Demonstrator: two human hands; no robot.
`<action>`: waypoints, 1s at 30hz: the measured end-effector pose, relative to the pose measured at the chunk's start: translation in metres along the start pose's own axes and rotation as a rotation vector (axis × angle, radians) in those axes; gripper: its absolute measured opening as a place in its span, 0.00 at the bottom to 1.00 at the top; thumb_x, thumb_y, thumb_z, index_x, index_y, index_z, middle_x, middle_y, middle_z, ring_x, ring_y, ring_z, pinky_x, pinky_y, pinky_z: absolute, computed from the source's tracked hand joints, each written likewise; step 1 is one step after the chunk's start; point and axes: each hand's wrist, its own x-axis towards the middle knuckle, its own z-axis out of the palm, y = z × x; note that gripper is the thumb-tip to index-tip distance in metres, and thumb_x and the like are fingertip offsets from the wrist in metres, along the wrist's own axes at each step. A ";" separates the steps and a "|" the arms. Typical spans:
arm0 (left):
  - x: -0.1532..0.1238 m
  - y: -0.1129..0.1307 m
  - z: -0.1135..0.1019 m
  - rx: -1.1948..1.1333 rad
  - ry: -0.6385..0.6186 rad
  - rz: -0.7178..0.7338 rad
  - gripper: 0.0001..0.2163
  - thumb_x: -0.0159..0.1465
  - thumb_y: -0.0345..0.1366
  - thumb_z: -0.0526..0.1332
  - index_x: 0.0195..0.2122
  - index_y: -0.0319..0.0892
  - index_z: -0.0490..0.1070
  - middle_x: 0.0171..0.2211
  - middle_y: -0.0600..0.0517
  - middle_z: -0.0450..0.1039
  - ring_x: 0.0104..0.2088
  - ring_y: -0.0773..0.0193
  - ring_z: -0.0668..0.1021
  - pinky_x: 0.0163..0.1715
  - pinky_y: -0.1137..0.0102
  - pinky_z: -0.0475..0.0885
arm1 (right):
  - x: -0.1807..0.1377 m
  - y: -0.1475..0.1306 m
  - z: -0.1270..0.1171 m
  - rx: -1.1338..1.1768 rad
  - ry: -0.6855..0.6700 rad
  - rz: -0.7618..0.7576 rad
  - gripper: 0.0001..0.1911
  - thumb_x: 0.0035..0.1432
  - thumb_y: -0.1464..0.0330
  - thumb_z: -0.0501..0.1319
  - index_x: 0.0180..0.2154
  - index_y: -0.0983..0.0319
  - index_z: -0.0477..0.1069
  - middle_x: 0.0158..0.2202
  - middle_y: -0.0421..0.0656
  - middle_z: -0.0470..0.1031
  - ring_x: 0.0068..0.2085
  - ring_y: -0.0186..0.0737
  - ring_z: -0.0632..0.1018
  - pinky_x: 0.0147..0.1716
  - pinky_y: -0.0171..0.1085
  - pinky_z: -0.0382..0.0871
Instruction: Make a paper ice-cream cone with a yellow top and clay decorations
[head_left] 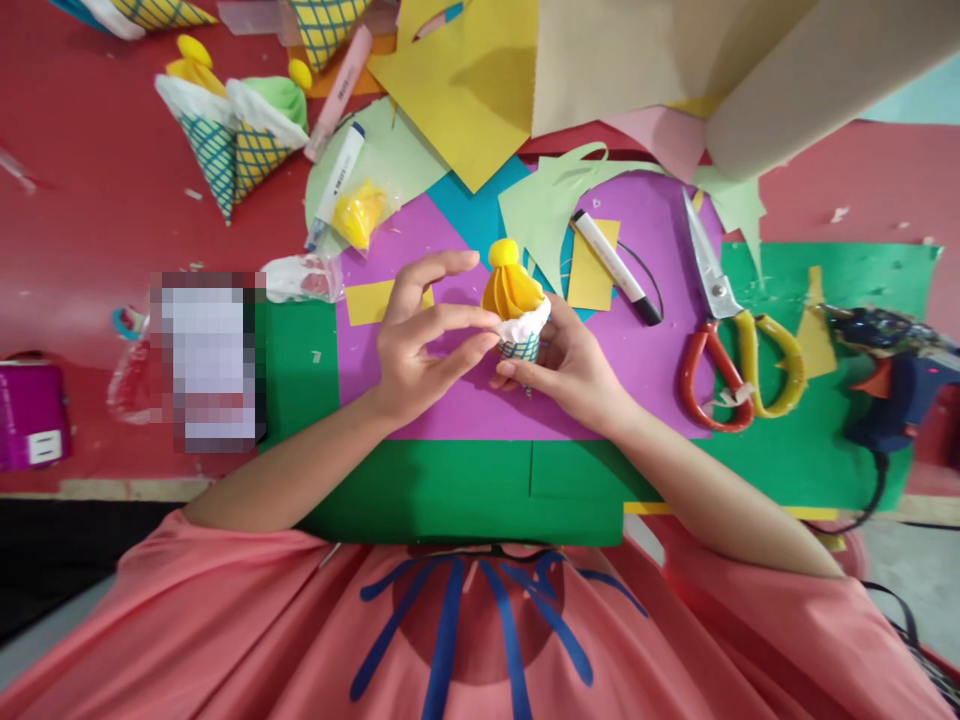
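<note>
A small craft ice cream cone (515, 300) is held upright above the purple sheet (450, 400). It has a yellow swirl with a yellow ball on top, a white ruffled rim and a blue-green checked cone. My right hand (574, 365) grips the cone part from the right, its fingers wrapped behind and thumb in front. With thumb and a fingertip, my left hand (420, 330) pinches at the left edge of the white rim, while its index finger is raised apart. The cone's lower tip is largely hidden by my right hand.
Large scissors (716, 320) and a glue gun (900, 370) lie at the right. A black-capped marker (616, 267) rests on a yellow paper piece. Finished cones (199, 130), a bagged yellow lump (361, 213) and a blurred-out phone (210, 360) are at the left. A cardboard roll (817, 80) lies at the top right.
</note>
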 end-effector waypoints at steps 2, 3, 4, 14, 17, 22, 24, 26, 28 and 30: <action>0.001 0.003 0.000 0.011 -0.012 -0.029 0.04 0.67 0.40 0.63 0.40 0.49 0.74 0.54 0.54 0.71 0.56 0.62 0.76 0.54 0.58 0.78 | -0.001 0.001 -0.001 -0.039 0.014 -0.005 0.34 0.51 0.67 0.73 0.54 0.56 0.58 0.39 0.38 0.77 0.30 0.34 0.82 0.32 0.35 0.81; 0.001 0.005 0.000 0.017 -0.024 -0.051 0.04 0.69 0.40 0.61 0.39 0.48 0.74 0.54 0.54 0.71 0.56 0.63 0.75 0.54 0.58 0.78 | -0.001 0.002 -0.002 -0.068 0.027 -0.013 0.35 0.51 0.67 0.74 0.55 0.56 0.58 0.39 0.38 0.77 0.31 0.34 0.82 0.32 0.34 0.81; 0.001 0.006 0.000 0.017 -0.041 -0.074 0.06 0.70 0.40 0.59 0.38 0.47 0.73 0.54 0.54 0.70 0.56 0.63 0.75 0.54 0.58 0.78 | -0.002 0.002 -0.002 -0.100 0.041 -0.023 0.36 0.51 0.67 0.74 0.55 0.56 0.57 0.39 0.39 0.77 0.31 0.35 0.82 0.32 0.34 0.81; -0.001 0.004 0.004 -0.007 -0.045 -0.041 0.07 0.68 0.44 0.61 0.43 0.49 0.72 0.56 0.53 0.67 0.57 0.59 0.75 0.55 0.57 0.78 | -0.004 0.008 -0.006 -0.386 0.111 -0.133 0.40 0.51 0.56 0.73 0.60 0.55 0.57 0.44 0.44 0.76 0.36 0.38 0.79 0.31 0.36 0.77; -0.001 0.002 0.005 0.020 -0.017 -0.025 0.06 0.67 0.43 0.62 0.42 0.49 0.72 0.55 0.52 0.68 0.57 0.59 0.76 0.54 0.56 0.79 | -0.004 0.007 -0.008 -0.404 0.084 -0.168 0.38 0.55 0.55 0.70 0.61 0.56 0.57 0.48 0.46 0.75 0.42 0.41 0.79 0.35 0.36 0.77; -0.002 0.000 0.004 -0.038 -0.023 -0.064 0.09 0.66 0.43 0.63 0.45 0.49 0.72 0.54 0.50 0.69 0.56 0.59 0.75 0.55 0.57 0.78 | -0.004 0.003 -0.008 -0.363 0.077 -0.171 0.33 0.60 0.55 0.65 0.61 0.56 0.56 0.50 0.46 0.73 0.37 0.36 0.79 0.32 0.35 0.76; -0.003 0.000 0.003 -0.049 -0.028 -0.052 0.09 0.65 0.43 0.64 0.45 0.49 0.71 0.53 0.50 0.69 0.56 0.59 0.75 0.55 0.58 0.78 | -0.004 0.003 -0.008 -0.389 0.103 -0.153 0.35 0.58 0.55 0.67 0.62 0.55 0.56 0.51 0.46 0.71 0.33 0.33 0.77 0.27 0.33 0.74; -0.003 -0.001 0.002 -0.025 -0.040 -0.057 0.08 0.66 0.44 0.64 0.43 0.50 0.71 0.54 0.52 0.69 0.56 0.59 0.76 0.55 0.57 0.78 | -0.003 0.005 -0.008 -0.428 0.123 -0.144 0.37 0.56 0.55 0.68 0.62 0.54 0.56 0.51 0.46 0.71 0.29 0.30 0.76 0.24 0.33 0.73; -0.003 -0.001 0.002 0.006 -0.050 -0.070 0.07 0.66 0.45 0.62 0.41 0.50 0.71 0.54 0.53 0.69 0.56 0.59 0.76 0.54 0.57 0.78 | -0.004 0.007 -0.008 -0.460 0.142 -0.147 0.38 0.54 0.54 0.69 0.61 0.54 0.56 0.49 0.45 0.70 0.27 0.29 0.74 0.23 0.33 0.73; -0.003 -0.002 0.003 0.022 -0.049 -0.053 0.07 0.67 0.44 0.62 0.40 0.49 0.71 0.54 0.53 0.69 0.55 0.60 0.76 0.54 0.58 0.78 | -0.004 0.007 -0.008 -0.471 0.161 -0.149 0.39 0.53 0.54 0.70 0.61 0.54 0.57 0.47 0.44 0.71 0.26 0.28 0.74 0.23 0.33 0.73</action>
